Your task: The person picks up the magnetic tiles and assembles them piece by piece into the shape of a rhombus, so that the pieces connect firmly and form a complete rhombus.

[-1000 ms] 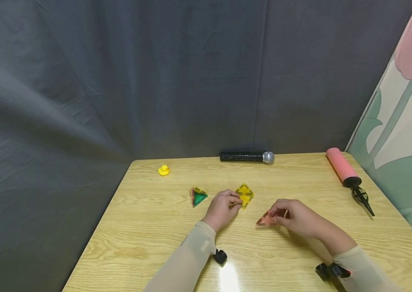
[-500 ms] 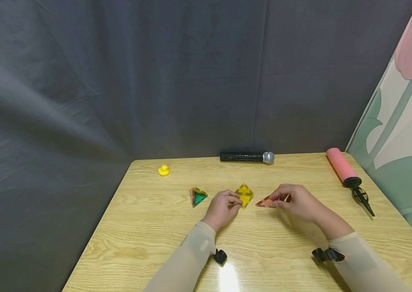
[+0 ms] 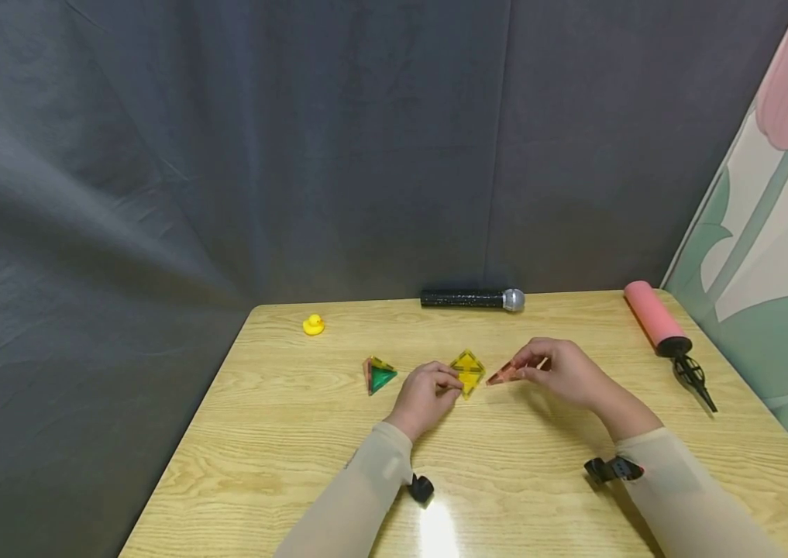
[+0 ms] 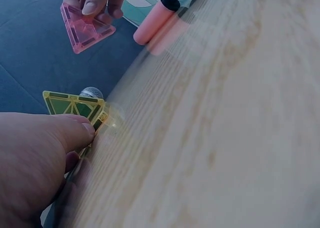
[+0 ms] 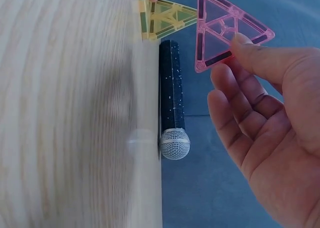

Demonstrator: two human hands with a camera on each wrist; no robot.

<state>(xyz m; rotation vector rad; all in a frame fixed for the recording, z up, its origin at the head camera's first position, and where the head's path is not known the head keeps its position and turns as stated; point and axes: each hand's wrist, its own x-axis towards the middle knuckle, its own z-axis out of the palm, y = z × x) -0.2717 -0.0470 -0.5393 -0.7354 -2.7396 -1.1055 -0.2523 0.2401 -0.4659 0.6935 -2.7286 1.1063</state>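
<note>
My left hand (image 3: 424,399) rests on the table and pinches the near end of translucent yellow triangular magnetic tiles (image 3: 468,375). In the left wrist view its thumb presses on one yellow tile (image 4: 75,106); the fingers behind are mostly hidden. Between thumb and fingertips, my right hand (image 3: 564,376) holds a translucent pink triangular magnetic tile (image 5: 225,27). That pink tile is raised off the table, just right of the yellow ones and, in the head view, slightly apart from them. Left of my left hand sits a small group of joined tiles, with a green triangle (image 3: 383,378) facing me.
A yellow rubber duck (image 3: 313,325) stands at the back left of the wooden table (image 3: 282,473). Along the back edge lies a black microphone (image 3: 470,300) with a silver head. A pink hand pump (image 3: 656,319) with a black nozzle lies at the back right.
My right hand has moved away from me and slightly left, bringing the pink tile beside the yellow ones. The left hand and the yellow tiles have stayed in place.
</note>
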